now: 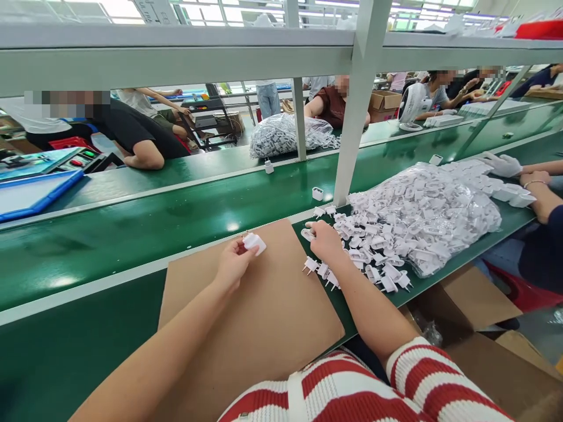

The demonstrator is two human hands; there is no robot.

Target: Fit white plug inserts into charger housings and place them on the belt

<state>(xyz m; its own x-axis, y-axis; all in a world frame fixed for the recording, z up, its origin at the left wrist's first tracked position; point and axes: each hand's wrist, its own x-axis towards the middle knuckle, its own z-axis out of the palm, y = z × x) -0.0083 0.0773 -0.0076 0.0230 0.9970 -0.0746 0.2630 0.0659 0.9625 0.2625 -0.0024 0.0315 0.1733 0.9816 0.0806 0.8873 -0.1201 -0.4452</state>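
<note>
My left hand [235, 261] is closed on a white charger housing [255, 244], pinched between thumb and fingers above a brown cardboard sheet [246, 316]. To the right, at the edge of the cardboard, my right hand [326, 241] has its fingers on a small white plug piece [307, 234]; the thumb is mostly hidden. Loose white plug pieces with metal pins [311, 265] lie beside and beneath my right forearm. They spread out from a large clear plastic bag [440, 217] full of similar white parts.
A shelf post [352, 129] rises just beyond my right hand. A white housing [317, 193] and a plug piece [268, 166] rest on the green belt [211, 220]. A co-worker's gloved hand [504, 164] is near the bag. Open cardboard boxes [475, 299] stand below at right.
</note>
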